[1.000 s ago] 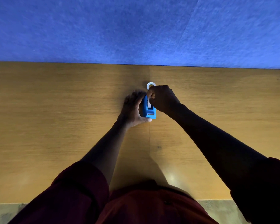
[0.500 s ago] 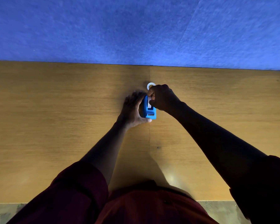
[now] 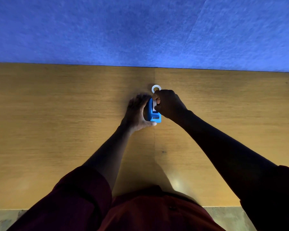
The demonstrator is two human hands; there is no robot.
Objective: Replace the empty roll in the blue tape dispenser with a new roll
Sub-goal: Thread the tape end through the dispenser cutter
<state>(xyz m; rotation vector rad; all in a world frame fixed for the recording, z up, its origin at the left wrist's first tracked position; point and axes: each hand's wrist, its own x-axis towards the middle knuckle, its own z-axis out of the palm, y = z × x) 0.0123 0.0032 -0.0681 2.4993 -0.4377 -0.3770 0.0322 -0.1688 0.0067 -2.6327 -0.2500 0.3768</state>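
Head view: the blue tape dispenser (image 3: 153, 112) stands on the table (image 3: 57, 122) between the two hands, its long axis running away from the person, the cutter end nearest the body and the roll end farthest; the left hand (image 3: 137, 112) wraps the dispenser's left side, thumb under the near end and fingers curled over the far part, clamped on it; the right hand (image 3: 168, 104) comes in from the other side, its fingertips (image 3: 155, 99) curled down into the top of the dispenser where a white roll (image 3: 154, 104) shows in the slot, and it seems to pinch that roll; both hands touch the dispenser, so neither is nearer, but the right one sits over the roll itself. Just beyond the right hand's knuckles a second white ring (image 3: 156, 89) lies flat on the table, close to the hand yet apart from the dispenser; whether this is the empty core or the fresh roll I cannot tell, nor which of the two sits in the slot. The hub and the roll's lower half are hidden by the fingers and the blue walls; dim light blurs the finger detail.
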